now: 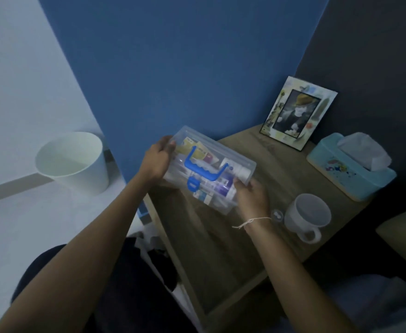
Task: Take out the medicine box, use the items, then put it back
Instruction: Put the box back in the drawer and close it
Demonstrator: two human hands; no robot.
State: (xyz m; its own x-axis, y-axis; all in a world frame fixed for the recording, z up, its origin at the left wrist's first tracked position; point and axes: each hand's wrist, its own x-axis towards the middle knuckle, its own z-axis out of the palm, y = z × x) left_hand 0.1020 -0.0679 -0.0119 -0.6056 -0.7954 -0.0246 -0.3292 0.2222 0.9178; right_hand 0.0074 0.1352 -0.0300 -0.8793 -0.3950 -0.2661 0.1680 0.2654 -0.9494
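Note:
The medicine box (223, 150) is a clear plastic case with a blue handle and a blue front latch, its lid closed. Packets, small cartons and a white bottle show through it. I hold it tilted above the left part of the wooden bedside table (221, 248). My left hand (156, 159) grips its far left end. My right hand (252, 198) grips its near right end, with a string tied around the wrist.
A white mug (307, 215) stands right of my right hand, a small clear item beside it. A teal tissue box (351, 169) and a framed picture (298, 114) sit at the table's back. A white bin (74, 162) stands on the floor to the left.

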